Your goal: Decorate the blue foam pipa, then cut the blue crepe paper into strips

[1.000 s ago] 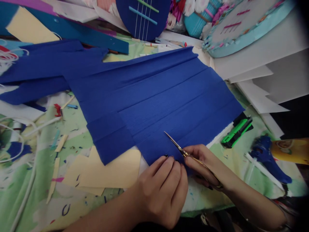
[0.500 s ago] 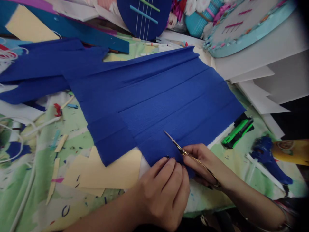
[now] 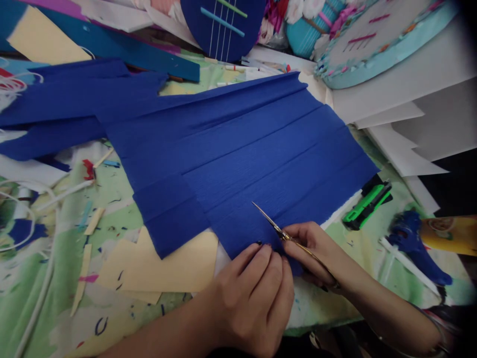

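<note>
A large sheet of blue crepe paper [image 3: 238, 154] with long creases spreads across the table. My left hand [image 3: 257, 293] is closed at its near edge, fingertips pinching the paper there. My right hand [image 3: 316, 253] holds a pair of gold-handled scissors [image 3: 274, 223], lying over the sheet with the tips pointing up and left. The blades look closed together. Part of the handles and the paper's near edge are hidden by my fingers. Beneath the sheet's left part lie pieces of cream card [image 3: 167, 268].
On the right are a green-and-black stapler-like tool [image 3: 367, 205] and a blue glue gun [image 3: 417, 243]. White sheets [image 3: 402, 99] stand behind them. Decorated guitar-like crafts [image 3: 223, 30] line the back. White cords [image 3: 48, 278] and paper scraps lie on the left.
Almost nothing differs. The blue paper's lower left corner has shifted very slightly left and down; both hands and the scissors stay in place.
</note>
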Demonstrator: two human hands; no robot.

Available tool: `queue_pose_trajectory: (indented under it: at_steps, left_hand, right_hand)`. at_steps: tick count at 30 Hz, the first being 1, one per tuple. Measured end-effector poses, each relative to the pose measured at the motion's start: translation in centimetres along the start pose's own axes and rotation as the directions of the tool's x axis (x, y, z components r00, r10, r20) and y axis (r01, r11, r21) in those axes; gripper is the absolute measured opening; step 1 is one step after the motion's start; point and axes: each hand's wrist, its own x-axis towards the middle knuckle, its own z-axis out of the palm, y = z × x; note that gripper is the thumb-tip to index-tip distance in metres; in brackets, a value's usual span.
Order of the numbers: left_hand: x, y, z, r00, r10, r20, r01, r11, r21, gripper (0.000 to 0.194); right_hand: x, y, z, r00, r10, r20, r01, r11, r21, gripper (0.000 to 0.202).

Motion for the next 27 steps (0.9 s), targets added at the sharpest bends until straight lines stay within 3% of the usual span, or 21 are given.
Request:
queue_pose_trajectory:
  at_steps: [21, 27]
  left_hand:
    - [-0.1, 0.0, -0.1, 1.0, 0.012, 0.01, -0.012, 1.0, 0.001, 0.028]
    - [-0.24, 0.0, -0.15, 1.0, 0.008, 0.025, -0.008, 1.0, 0.001, 0.029]
  right_hand:
    - [0.08, -0.97, -0.05, 1.0, 0.017, -0.001, -0.017, 0.998, -0.063, 0.025]
    - [0.21, -0.91, -0.18, 0.997, 0.079, 0.015, -0.077, 0.991, -0.11, 0.017]
